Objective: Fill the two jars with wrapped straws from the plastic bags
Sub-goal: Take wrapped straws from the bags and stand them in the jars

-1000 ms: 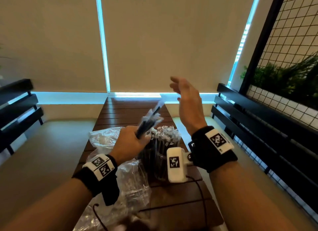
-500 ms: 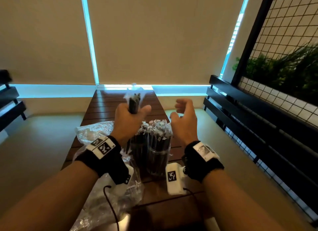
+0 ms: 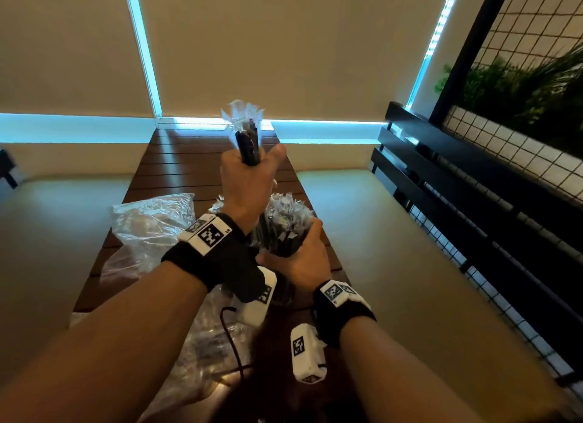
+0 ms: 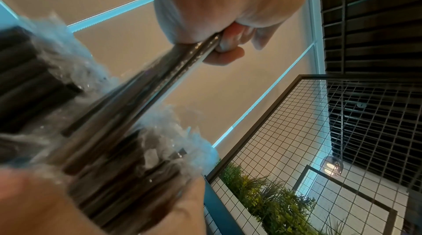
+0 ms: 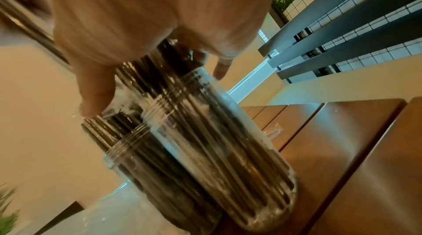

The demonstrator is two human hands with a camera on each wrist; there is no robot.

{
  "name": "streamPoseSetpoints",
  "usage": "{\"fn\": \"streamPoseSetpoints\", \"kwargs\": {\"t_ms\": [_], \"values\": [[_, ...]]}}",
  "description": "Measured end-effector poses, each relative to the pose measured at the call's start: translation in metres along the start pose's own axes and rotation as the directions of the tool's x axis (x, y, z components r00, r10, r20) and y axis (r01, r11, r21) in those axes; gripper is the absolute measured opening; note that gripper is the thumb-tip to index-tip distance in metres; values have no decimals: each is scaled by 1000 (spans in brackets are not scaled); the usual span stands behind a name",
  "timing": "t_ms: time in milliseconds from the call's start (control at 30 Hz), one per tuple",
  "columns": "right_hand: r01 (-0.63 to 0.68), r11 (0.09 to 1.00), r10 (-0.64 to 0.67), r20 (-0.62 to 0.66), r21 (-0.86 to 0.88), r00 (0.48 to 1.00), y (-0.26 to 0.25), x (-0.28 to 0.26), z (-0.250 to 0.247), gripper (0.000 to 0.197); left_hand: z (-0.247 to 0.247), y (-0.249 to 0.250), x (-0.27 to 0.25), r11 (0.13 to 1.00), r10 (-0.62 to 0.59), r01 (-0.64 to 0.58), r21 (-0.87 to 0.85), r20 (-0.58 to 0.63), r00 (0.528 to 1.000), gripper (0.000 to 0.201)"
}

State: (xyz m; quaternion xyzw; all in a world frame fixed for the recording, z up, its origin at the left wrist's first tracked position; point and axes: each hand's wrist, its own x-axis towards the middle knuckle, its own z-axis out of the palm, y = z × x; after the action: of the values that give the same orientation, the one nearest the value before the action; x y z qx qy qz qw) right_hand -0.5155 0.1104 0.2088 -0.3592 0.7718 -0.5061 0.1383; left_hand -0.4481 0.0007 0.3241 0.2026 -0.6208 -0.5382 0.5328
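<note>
My left hand (image 3: pixel 249 176) grips a small bundle of black wrapped straws (image 3: pixel 247 138) upright, above and just behind the jars; its fingers (image 4: pixel 228 49) curl round the bundle (image 4: pixel 164 74). My right hand (image 3: pixel 298 255) is wrapped round the wrapped straws (image 3: pixel 285 224) that stand in the right jar. In the right wrist view two clear jars (image 5: pixel 239 157) (image 5: pixel 146 175) stand side by side, both packed with straws, with my thumb (image 5: pixel 95 94) and a finger (image 5: pixel 221 70) on either side of the straws above the rim. In the head view my hands hide the jars.
Crumpled plastic bags lie left of the jars (image 3: pixel 151 224) and under my left forearm (image 3: pixel 202 343). The narrow slatted wooden table (image 3: pixel 189 167) runs toward the window. A black slatted bench back (image 3: pixel 473 186) and a wire grid with plants (image 3: pixel 520 85) stand to the right.
My right hand came down from above the table and took hold of the straws in the right jar. My left hand swung its bundle upright over the jars.
</note>
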Motion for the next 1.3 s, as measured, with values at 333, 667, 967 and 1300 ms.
{"fn": "streamPoseSetpoints", "kwargs": {"t_ms": [333, 667, 967, 1300], "values": [[32, 999, -34, -102, -19, 994, 11, 15, 11, 81, 19, -31, 2, 991, -50, 50, -124, -4, 999, 46], [62, 991, -72, -89, -120, 993, 19, 17, 17, 87, 0, -78, -37, 956, -17, -19, 293, 118, 993, 48], [63, 985, -80, -96, -163, 992, 19, 14, 22, 90, -11, -14, -9, 750, 329, -502, 431, 415, 848, 99], [120, 970, -140, -83, -212, 987, 23, 20, 23, 86, -2, -18, -30, 436, 46, -599, 672, 648, 760, 56]]}}
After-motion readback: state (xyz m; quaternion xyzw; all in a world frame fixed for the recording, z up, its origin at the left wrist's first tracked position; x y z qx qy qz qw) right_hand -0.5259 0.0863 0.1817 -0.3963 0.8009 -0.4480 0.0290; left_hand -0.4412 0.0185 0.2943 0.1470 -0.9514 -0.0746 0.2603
